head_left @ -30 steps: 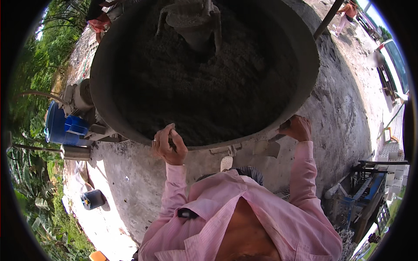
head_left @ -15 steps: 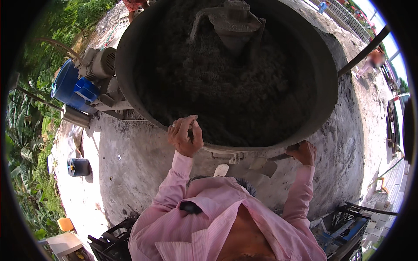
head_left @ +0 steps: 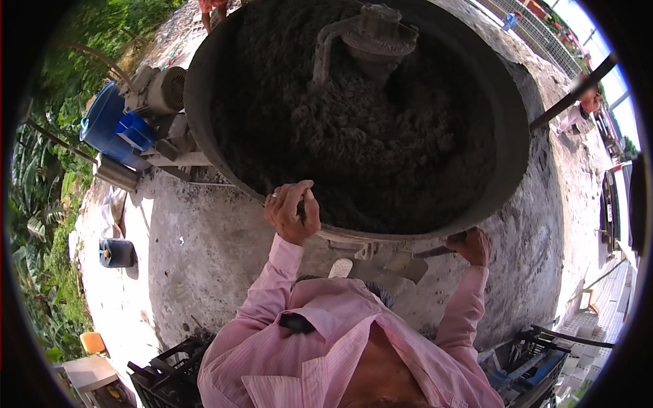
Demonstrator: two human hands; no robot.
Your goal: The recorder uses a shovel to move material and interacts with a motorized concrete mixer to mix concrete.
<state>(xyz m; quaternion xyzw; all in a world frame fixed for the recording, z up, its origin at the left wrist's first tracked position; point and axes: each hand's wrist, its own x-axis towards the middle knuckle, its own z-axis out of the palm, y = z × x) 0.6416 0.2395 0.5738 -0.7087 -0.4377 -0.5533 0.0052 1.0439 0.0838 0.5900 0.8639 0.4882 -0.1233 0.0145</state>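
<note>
A large round mixer drum [head_left: 507, 156] full of wet grey mortar [head_left: 326, 146] stands in front of me. Inside it, a mortar-caked mixing paddle [head_left: 377, 41] juts up near the far side. My left hand [head_left: 292, 212] is closed over the drum's near rim, fingers curled, a ring on one of them. Below the rim at the right, my right hand [head_left: 473, 246] grips the handle of a trowel. The trowel's flat grey blade [head_left: 408, 266] points left, under the drum's edge. Part of the handle is hidden in my fist.
A motor [head_left: 160, 90] and blue buckets [head_left: 105, 129] sit left of the drum. A dark jerrycan [head_left: 117, 253] stands on the concrete floor [head_left: 197, 272]. Black crates [head_left: 170, 370] flank me. A dark bar [head_left: 575, 95] sticks out at the right. Other people are partly visible farther off.
The mixing paddle has shifted right and nearer in the picture, and the mortar around it is churned differently. Both hands keep their places and grips; the view has moved slightly.
</note>
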